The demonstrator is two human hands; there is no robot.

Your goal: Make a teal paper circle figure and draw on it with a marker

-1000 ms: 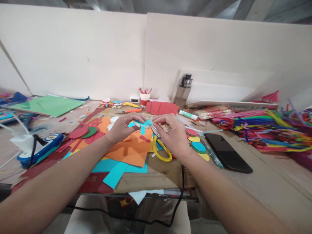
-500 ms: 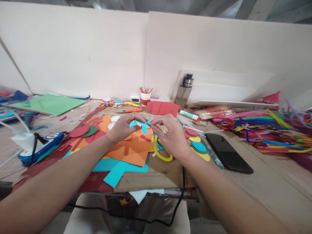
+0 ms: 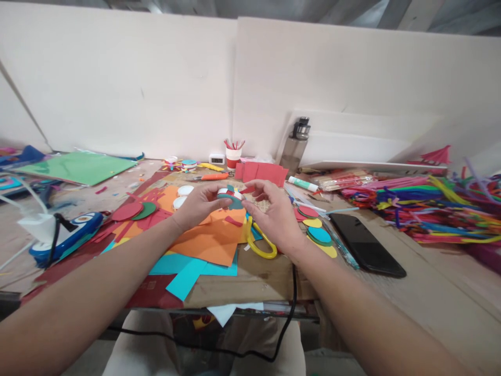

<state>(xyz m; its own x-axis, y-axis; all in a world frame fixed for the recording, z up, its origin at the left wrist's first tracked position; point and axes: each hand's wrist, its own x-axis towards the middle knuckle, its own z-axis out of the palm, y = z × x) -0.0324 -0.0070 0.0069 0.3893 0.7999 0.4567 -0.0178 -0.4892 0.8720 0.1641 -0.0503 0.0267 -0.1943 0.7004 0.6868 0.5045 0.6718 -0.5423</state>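
Round piece (image 3: 235, 200) in the left grip (image 3: 198, 207)

From my head view, I see its white side and teal face above orange paper (image 3: 209, 245). My right grip (image 3: 275, 213) is at its edge; I can't tell if they touch. On the bench (image 3: 74, 196) lie yellow-handled scissors (image 3: 263, 255) and, farther right, a black phone (image 3: 367, 244).

- Left hand (image 3: 201, 203) and right hand (image 3: 274, 211): bare, with slim fingers; the nails are too small to make out.
- Forearms (image 3: 364, 308): uncovered from wrist to the picture's edge — smooth and tapering toward the wrists.
- Left wrist (image 3: 178, 223): a faint thin line — band or crease, I cannot tell.
- Trousers (image 3: 136, 347): off-white, loose over the legs, softly creased.
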